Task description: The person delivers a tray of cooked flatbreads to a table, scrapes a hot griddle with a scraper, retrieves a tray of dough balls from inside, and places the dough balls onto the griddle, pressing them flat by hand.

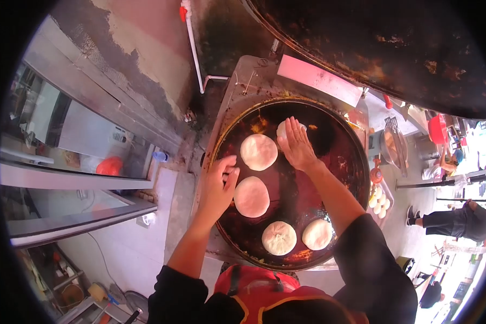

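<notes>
A large round griddle pan (313,178) with a dark, oily surface holds several flat dough rounds. My right hand (298,146) lies flat with fingers stretched on a dough round (282,129) near the far rim, covering most of it. My left hand (221,183) hovers at the left rim, fingers loosely bent and apart, with nothing in it. Close beside it are a smooth dough round (258,152) and another smooth dough round (252,197). Toward my body sit a dough round with a pleated top (279,238) and a smaller dough round (317,235).
A big dark lid (378,48) hangs above the far side. Glass window panels (86,124) stand to the left. At right are a metal rack (395,143), a tray of dough pieces (380,202) and a person in dark clothes (459,221).
</notes>
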